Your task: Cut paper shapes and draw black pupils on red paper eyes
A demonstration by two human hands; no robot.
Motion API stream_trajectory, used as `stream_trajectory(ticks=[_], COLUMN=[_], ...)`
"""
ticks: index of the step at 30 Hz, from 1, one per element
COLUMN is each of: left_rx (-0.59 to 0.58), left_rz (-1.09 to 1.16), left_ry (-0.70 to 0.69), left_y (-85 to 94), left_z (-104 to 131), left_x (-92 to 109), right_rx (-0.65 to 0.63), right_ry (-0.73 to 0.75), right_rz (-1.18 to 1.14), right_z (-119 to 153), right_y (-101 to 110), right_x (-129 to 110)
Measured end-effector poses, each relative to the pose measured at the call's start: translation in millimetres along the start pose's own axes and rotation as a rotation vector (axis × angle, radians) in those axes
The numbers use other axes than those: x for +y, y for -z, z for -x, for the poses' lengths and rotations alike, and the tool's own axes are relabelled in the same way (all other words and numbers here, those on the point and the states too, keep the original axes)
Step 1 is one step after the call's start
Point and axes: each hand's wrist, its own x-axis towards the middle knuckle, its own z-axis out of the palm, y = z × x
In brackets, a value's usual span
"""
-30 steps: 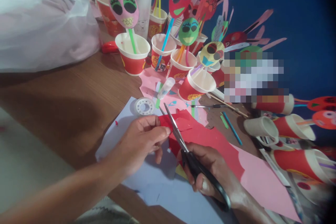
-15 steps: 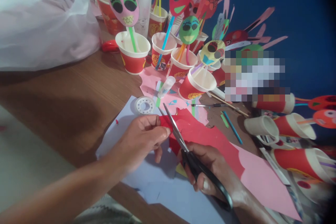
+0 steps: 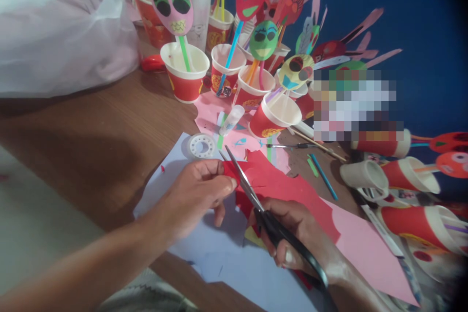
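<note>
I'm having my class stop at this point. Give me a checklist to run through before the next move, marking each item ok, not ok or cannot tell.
1. Scissors held by their handles in the right hand: ok.
2. Blades parted: ok, the tips stand slightly apart.
3. Red paper pinched in the left hand: ok.
4. Left thumb well away from the blades: not ok, its tip is close beside them.
5. Held paper separate from the larger red sheet: cannot tell, the scissors overlap it.
</note>
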Motion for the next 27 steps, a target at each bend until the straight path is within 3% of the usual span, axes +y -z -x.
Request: stream_trajectory(ticks=[27], left_rx=[-0.080], left_rz=[0.007], left_ry=[0.012], left_y=[3.0], left_z=[-1.4], left_x=[-3.9], right_rx=[-0.049], right_ry=[-0.007], right_rz=[-0.015], right_z=[0.1], right_y=[5.5], right_x=[-1.2])
